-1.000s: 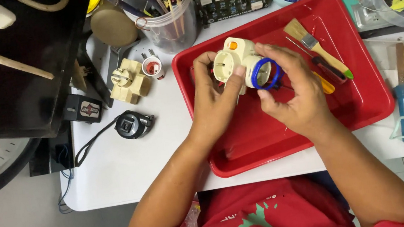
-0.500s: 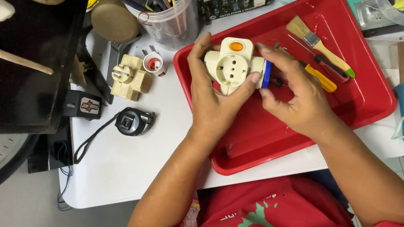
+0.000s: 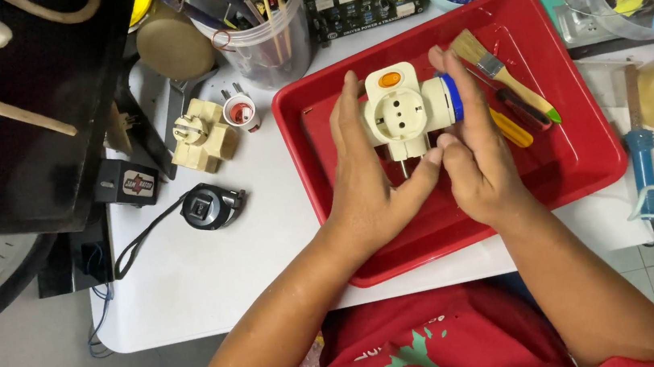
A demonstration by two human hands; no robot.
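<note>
Both hands hold a cream multi-socket plug adapter point(image 3: 399, 115) with an orange button, above the red tray point(image 3: 575, 157). My left hand point(image 3: 371, 179) cups its left side, thumb under the bottom. My right hand point(image 3: 473, 152) grips the right side, where a blue ring point(image 3: 454, 97) shows. The round socket face points up at the camera.
In the tray lie a paintbrush point(image 3: 500, 75) and a yellow-handled screwdriver point(image 3: 511, 128). On the white table point(image 3: 215, 276) sit a second cream adapter point(image 3: 200, 136), a small red-and-white part point(image 3: 241, 111), a black tape measure point(image 3: 206, 207), a clear cup of tools point(image 3: 267, 40) and a blue soldering iron point(image 3: 642, 158).
The adapter was turned in the hands so its socket face points up and the blue ring sits at the right. Both hands shifted slightly lower in the tray.
</note>
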